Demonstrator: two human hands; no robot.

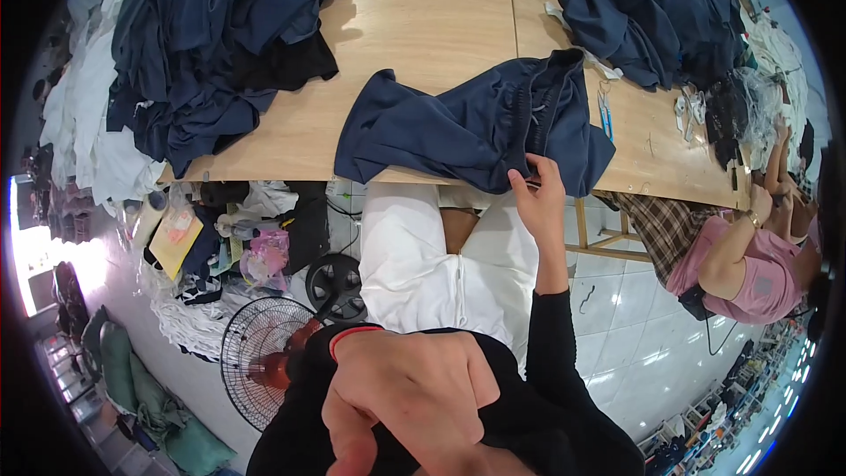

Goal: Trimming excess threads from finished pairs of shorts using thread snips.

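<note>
We see two hands of our own. Our right hand (539,198) reaches up to the near edge of the wooden table (423,9), and its fingers (520,183) are pinched shut on the edge of one dark blue garment (476,128). That garment lies crumpled on the table, in the middle, with part of it hanging over the near edge. Our left hand (410,397) is low and close to us, held in front of our black top. It holds nothing, and its fingers are curled loosely with a finger pointing down.

We count two big piles of dark blue clothes on the table. One pile (220,26) is at the far left and one pile (652,9) is at the far right. Both are well apart from the garment we hold. A heap of white cloth (84,123) lies beside the left pile.

Under the table we see our white trousers (441,256). On the floor to the left stands one fan (269,357) with a round wire cage. One other person in a pink top (749,269) sits at the right end of the table.
</note>
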